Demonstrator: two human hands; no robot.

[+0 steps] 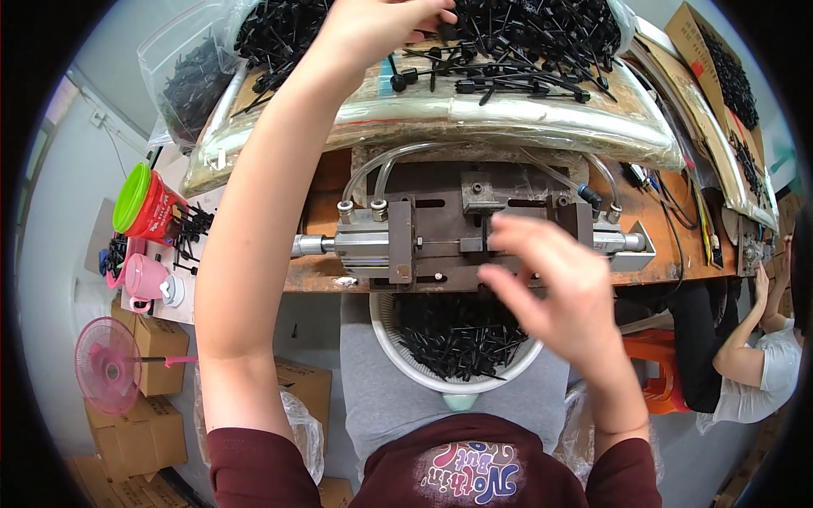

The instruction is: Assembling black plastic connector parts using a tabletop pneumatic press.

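Observation:
My left hand (pixel 377 32) reaches to the far side, over a heap of black plastic parts (pixel 542 38) with thin stems and knobbed ends. Its fingers are bent together, with a dark black part (pixel 446 32) at their tips; the top edge cuts off some of the hand. My right hand (pixel 555 284) hovers over the middle of a metal clamping fixture (pixel 445 190), thumb and fingers apart, nothing seen between them. Small blocks sit at the fixture's centre, partly behind the fingers. Below, a white basket (pixel 385 343) on my lap holds many similar black parts (pixel 457 334).
Air cylinders (pixel 362 241) with clear hoses flank the fixture on the wooden bench (pixel 677 250). At left stand a red and green bucket (pixel 151 203), a pink mug (pixel 146 278) and a pink fan (pixel 107 366). Another person (pixel 758 368) sits at right, near an orange stool (pixel 660 372).

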